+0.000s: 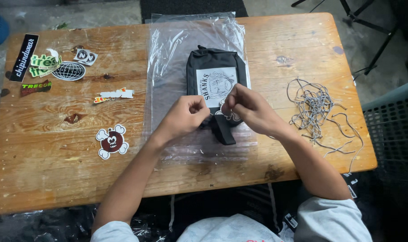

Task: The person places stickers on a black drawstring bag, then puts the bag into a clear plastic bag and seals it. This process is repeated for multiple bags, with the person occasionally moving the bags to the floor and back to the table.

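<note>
A small black pouch [215, 60] with a white printed patch lies on a stack of clear plastic bags [168, 54] in the middle of a wooden table [56, 179]. My left hand [183, 117] and my right hand [248, 107] meet over the pouch's near end, fingers pinched together. They seem to grip something small by the pouch's black strap [223, 131], but my fingers hide it. The strap points toward me from under my hands.
A tangle of grey-white cords [318, 110] lies at the right of the table. Several stickers [112, 141] are stuck on the left half. A dark crate [392, 130] stands off the right edge, and tripod legs [361, 20] beyond the far right corner.
</note>
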